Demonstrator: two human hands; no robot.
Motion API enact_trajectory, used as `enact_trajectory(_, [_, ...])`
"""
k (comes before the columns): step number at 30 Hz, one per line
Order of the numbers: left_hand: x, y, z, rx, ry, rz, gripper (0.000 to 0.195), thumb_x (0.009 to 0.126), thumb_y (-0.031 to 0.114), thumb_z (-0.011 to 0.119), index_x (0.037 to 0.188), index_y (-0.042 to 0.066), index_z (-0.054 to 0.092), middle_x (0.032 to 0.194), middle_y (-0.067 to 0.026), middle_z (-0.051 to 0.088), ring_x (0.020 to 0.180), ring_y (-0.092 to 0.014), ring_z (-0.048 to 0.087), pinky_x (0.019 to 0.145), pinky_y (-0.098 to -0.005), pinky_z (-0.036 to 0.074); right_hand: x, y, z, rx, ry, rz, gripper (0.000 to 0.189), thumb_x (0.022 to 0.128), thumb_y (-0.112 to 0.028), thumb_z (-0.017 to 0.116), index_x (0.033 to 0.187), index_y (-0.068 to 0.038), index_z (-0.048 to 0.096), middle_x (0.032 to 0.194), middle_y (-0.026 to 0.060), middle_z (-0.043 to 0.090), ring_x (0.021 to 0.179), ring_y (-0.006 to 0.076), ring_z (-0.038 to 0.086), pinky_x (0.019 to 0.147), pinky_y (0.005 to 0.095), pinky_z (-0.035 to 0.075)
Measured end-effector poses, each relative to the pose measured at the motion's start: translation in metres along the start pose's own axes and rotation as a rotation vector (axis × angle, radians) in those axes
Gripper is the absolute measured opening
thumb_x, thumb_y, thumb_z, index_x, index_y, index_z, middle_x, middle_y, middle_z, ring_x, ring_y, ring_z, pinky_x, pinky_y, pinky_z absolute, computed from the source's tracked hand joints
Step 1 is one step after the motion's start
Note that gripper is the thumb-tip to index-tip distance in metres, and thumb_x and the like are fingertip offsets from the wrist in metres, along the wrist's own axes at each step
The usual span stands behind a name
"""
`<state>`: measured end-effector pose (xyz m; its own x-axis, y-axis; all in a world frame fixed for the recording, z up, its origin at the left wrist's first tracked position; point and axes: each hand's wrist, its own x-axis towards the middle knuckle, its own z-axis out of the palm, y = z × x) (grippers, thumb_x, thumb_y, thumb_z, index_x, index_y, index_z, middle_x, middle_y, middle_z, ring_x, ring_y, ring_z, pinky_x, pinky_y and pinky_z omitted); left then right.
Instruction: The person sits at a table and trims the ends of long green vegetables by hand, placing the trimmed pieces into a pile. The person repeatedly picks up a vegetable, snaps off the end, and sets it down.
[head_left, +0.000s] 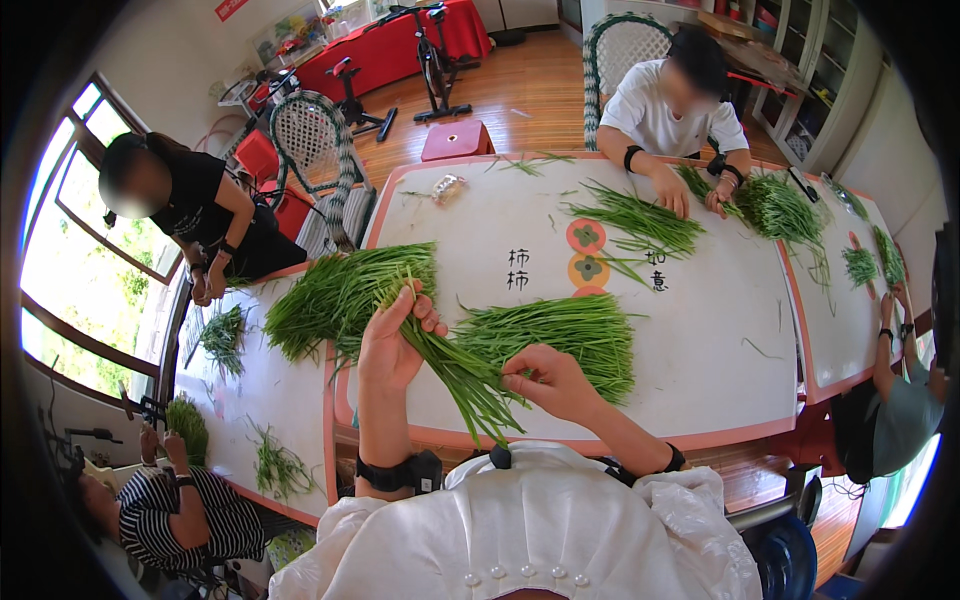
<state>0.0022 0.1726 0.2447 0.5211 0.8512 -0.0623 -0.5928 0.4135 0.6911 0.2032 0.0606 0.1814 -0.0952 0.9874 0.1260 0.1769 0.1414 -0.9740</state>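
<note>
My left hand (394, 337) is closed around a bunch of long, flat green chives (457, 375), raised above the table. The bunch slants down to the right towards my chest. At its lower right side, my right hand (551, 379) pinches leaf ends between thumb and fingertips. Beyond my right hand lies a neat pile of chives (555, 330), its leaves roughly side by side. A thicker heap of chives (337, 292) rests to the left, behind my left hand and partly hidden by it.
The white table (712, 360) has a pink border and printed fruit. Across it, a person in a white shirt (645, 97) handles chives (637, 217). More people work at the left and right tables. A small clear plastic packet (448, 189) lies near the far edge.
</note>
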Motion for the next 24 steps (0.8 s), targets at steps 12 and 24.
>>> enact_trajectory(12, [-0.002,0.018,-0.012,-0.004,0.062,0.064,0.018,0.097,0.02,0.044,0.106,0.007,0.052,0.074,0.0016,0.039,0.065,-0.01,0.037,0.061,-0.0265,0.037,-0.02,0.029,-0.023,0.076,0.098,0.299,0.017,0.081,-0.019,0.066,0.088,-0.004,0.064,0.079,0.0036,0.06,0.063,0.0091,0.052,0.056,0.024,0.044])
enact_trajectory(24, [-0.019,0.056,-0.063,0.284,0.217,0.222,0.032,0.096,0.017,0.047,0.125,0.006,0.046,0.08,-0.0036,0.05,0.071,-0.016,0.05,0.07,-0.0358,0.046,-0.101,0.089,-0.038,0.34,-0.298,0.669,0.021,0.084,-0.017,0.064,0.094,0.001,0.063,0.084,0.0034,0.065,0.076,0.0081,0.058,0.069,0.022,0.047])
